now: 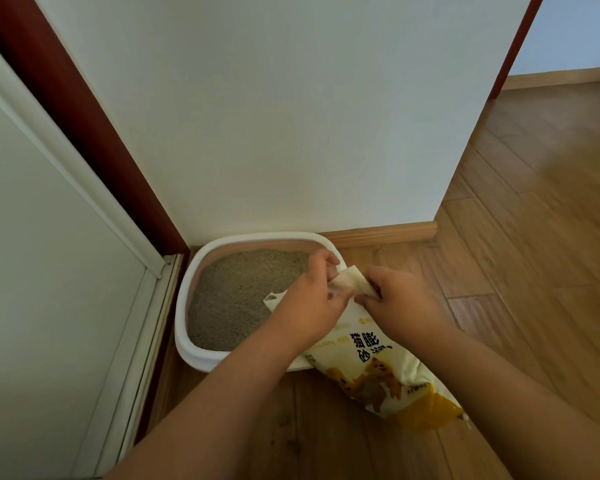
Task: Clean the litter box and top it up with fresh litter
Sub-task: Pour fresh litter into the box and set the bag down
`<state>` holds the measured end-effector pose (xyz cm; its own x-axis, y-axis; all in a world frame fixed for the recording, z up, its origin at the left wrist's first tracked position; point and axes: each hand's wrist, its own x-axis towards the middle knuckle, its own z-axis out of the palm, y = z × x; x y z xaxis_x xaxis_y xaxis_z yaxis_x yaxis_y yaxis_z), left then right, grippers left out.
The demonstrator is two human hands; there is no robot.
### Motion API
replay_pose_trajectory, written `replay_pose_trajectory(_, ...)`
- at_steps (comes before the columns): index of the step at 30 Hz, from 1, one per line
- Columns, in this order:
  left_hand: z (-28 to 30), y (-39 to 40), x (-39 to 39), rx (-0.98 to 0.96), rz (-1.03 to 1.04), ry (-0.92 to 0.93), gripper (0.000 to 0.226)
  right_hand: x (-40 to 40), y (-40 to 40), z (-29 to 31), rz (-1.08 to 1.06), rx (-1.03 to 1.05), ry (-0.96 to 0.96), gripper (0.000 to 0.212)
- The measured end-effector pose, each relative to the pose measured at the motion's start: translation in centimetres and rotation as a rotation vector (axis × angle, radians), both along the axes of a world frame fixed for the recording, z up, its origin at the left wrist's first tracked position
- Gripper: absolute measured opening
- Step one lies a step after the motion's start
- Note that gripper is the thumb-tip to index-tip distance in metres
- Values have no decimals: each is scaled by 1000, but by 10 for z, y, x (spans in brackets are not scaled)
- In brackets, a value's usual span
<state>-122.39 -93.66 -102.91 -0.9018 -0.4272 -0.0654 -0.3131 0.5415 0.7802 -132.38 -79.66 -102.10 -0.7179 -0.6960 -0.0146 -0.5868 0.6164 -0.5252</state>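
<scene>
Two hands, left (309,303), right (400,301), gripping one litter bag (368,355), one litter box (194,271)

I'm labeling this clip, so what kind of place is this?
Most likely a corner inside a home: a white litter box sits on a wood floor against a white wall, and both hands hold the top of a bag of cat litter.

A single wide-angle camera sat on the person's head, looking forward and steeply down. It faced a white wall (274,116), with the wooden floor (534,220) spreading out beyond the fingers (329,259). The view was close, both forearms reaching in from the bottom edge. Straight lines bowed near the frame's edges.
</scene>
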Motion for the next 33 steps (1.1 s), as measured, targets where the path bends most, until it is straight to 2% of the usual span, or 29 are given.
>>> replay_pose_trajectory(2, -5, -17, 5, -71, 10, -122, 46, 0, 2, 3, -4, 31, -1, 5)
replay_pose_trajectory(5, -19, -49, 15, -243, 81, -331, 35, -1, 6, 4, -17, 47, -4, 4)
replay_pose_trajectory(8, -33, -73, 25, -272, 111, -499, 32, -3, 11, 6, -34, 60, -3, 5)
replay_pose_trajectory(11, -45, -81, 32, -262, 71, -560, 45, -5, 17, 8, -35, 68, -19, 2)
replay_pose_trajectory(16, -65, -83, 33, -272, 54, -527, 51, -9, 24, 9, -30, 70, -31, 7)
replay_pose_trajectory(18, -71, -85, 33, -306, 59, -513, 46, -10, 27, 10, -40, 66, -43, 13)
replay_pose_trajectory(24, -71, -83, 28, -395, 69, -409, 17, -16, 41, 14, -94, 27, -50, 6)
replay_pose_trajectory(29, -60, -68, 17, -419, 95, -274, 7, -28, 52, 17, -198, -25, -55, 5)
replay_pose_trajectory(33, -45, -54, 8, -416, 95, -181, 10, -36, 63, 22, -329, -116, -43, 11)
